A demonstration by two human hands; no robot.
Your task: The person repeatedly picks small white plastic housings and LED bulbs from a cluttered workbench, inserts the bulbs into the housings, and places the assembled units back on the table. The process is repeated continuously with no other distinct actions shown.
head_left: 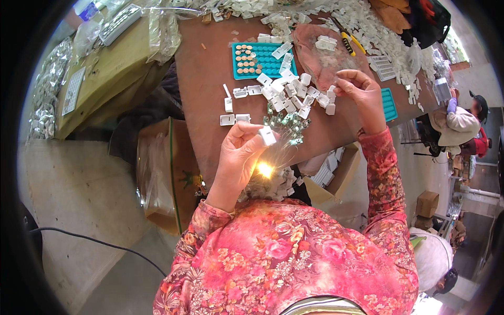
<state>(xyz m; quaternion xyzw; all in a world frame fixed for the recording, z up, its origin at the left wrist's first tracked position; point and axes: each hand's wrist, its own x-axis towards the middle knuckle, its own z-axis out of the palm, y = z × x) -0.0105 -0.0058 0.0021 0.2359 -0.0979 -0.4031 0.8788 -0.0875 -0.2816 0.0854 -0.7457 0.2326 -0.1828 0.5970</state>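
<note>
My left hand (239,152) pinches a small white plastic casing (268,136) over the table's near edge. A bright yellow light (264,169) glows just below it. To the right, my right hand (362,94) is raised with thumb and forefinger close together; anything between the fingertips is too small to make out. Beside those fingertips lies a heap of white plastic casings (289,93). Small green circuit boards (295,126) with thin wires are clustered between my hands. A few white casings (228,120) sit apart on the left.
A teal tray (268,65) holds round coin-like discs, and another teal tray (388,104) lies right of my right hand. Yellow-handled pliers (349,44) rest near a pink cloth (310,42). Cardboard boxes (173,178) stand below the table. Other people (457,123) sit at far right.
</note>
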